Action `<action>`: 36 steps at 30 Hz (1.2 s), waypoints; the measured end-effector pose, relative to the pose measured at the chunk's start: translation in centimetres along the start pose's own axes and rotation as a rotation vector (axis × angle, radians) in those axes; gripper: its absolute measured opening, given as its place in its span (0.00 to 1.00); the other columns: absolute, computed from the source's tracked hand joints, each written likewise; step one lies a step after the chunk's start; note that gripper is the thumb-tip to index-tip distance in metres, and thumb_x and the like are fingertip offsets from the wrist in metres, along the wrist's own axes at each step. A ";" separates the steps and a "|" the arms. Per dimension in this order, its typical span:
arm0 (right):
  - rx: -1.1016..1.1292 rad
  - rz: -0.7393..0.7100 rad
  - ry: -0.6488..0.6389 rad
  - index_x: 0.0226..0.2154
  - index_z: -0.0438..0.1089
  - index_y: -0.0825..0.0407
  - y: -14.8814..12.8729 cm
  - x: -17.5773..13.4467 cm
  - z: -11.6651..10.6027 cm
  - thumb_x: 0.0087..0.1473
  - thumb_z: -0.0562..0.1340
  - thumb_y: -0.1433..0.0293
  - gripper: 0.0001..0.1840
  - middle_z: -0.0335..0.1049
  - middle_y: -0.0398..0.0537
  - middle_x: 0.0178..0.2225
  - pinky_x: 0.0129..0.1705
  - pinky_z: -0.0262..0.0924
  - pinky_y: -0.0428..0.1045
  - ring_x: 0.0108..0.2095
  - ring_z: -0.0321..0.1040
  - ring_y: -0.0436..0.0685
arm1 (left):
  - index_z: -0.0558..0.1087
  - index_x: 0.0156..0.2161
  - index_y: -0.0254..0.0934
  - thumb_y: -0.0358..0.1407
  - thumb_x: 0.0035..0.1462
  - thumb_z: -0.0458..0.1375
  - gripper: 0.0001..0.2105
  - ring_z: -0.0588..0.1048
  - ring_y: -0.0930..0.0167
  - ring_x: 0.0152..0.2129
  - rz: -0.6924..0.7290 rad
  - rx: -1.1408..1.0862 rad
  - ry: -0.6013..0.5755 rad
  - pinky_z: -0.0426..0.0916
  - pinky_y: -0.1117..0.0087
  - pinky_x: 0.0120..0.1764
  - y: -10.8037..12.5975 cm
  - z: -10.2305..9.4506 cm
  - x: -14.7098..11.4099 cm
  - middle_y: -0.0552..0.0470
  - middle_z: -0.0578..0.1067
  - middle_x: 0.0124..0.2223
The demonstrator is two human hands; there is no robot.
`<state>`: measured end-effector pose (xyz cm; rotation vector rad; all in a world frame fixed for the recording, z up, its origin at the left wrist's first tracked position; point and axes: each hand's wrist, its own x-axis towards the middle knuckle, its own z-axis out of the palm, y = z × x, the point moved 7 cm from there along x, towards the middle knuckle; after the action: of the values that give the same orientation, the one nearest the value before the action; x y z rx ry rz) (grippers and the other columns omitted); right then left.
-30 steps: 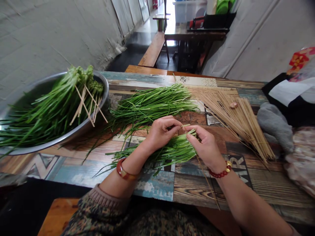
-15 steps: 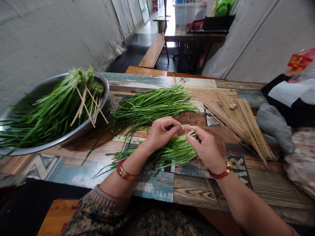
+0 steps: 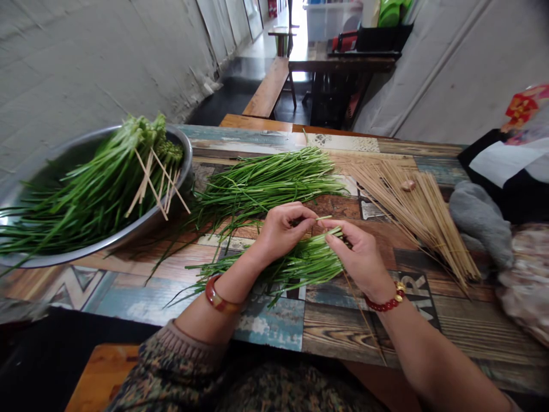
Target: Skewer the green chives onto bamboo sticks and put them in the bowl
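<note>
Over the near bunch of garlic chives [image 3: 295, 263], my left hand [image 3: 285, 229] pinches the pale end of a single chive between thumb and fingertips. My right hand [image 3: 358, 249] is closed beside it, its thumb and fingers on several chive ends. From under that hand a thin bamboo skewer [image 3: 364, 320] slants down toward the table's near edge; its upper part is hidden by the fingers. A larger heap of loose chives [image 3: 274, 177] lies just beyond both hands.
At left a metal basin [image 3: 187, 166] holds chives with several skewers through their ends. To the right lie a fan of bamboo skewers [image 3: 433, 217], a grey cloth-like bundle [image 3: 478, 212] and a plastic bag [image 3: 527, 274]. A bench [image 3: 268, 88] stands beyond the table.
The whole view has shifted very slightly. My hands keep nearly the same pinch on the chives, with no other visible change.
</note>
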<state>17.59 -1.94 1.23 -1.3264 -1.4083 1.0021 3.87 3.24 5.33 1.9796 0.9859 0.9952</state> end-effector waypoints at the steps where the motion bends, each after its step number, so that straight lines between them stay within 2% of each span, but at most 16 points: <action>1: -0.005 0.000 0.001 0.44 0.73 0.49 0.0 0.0 0.0 0.55 0.59 0.67 0.14 0.75 0.47 0.43 0.47 0.64 0.52 0.42 0.72 0.56 | 0.77 0.29 0.33 0.29 0.53 0.58 0.05 0.73 0.75 0.26 -0.002 0.003 0.001 0.64 0.75 0.31 0.0 0.0 0.0 0.51 0.76 0.28; 23: 0.024 0.042 0.029 0.42 0.73 0.50 0.3 0.0 -0.1 0.53 0.59 0.68 0.14 0.75 0.47 0.41 0.43 0.65 0.51 0.40 0.72 0.56 | 0.77 0.31 0.34 0.28 0.54 0.57 0.06 0.72 0.76 0.25 0.089 0.070 -0.029 0.63 0.76 0.30 0.5 0.3 0.0 0.51 0.75 0.27; 30: 0.010 0.056 0.035 0.41 0.73 0.51 0.4 0.1 -0.2 0.52 0.59 0.68 0.13 0.75 0.47 0.41 0.43 0.65 0.50 0.40 0.71 0.56 | 0.76 0.33 0.36 0.30 0.56 0.56 0.06 0.72 0.74 0.28 0.229 0.321 0.013 0.62 0.72 0.34 0.5 0.5 -0.5 0.52 0.76 0.29; 36: -0.007 0.054 0.040 0.40 0.73 0.51 0.7 0.1 -0.1 0.52 0.59 0.67 0.13 0.75 0.47 0.39 0.43 0.65 0.50 0.39 0.71 0.56 | 0.74 0.34 0.37 0.33 0.59 0.54 0.07 0.71 0.73 0.29 0.285 0.496 0.014 0.58 0.70 0.34 0.9 0.8 -0.9 0.52 0.76 0.30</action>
<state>17.86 -1.75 0.60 -1.3887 -1.3532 1.0014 4.43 1.87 5.45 2.5834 1.0512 0.9795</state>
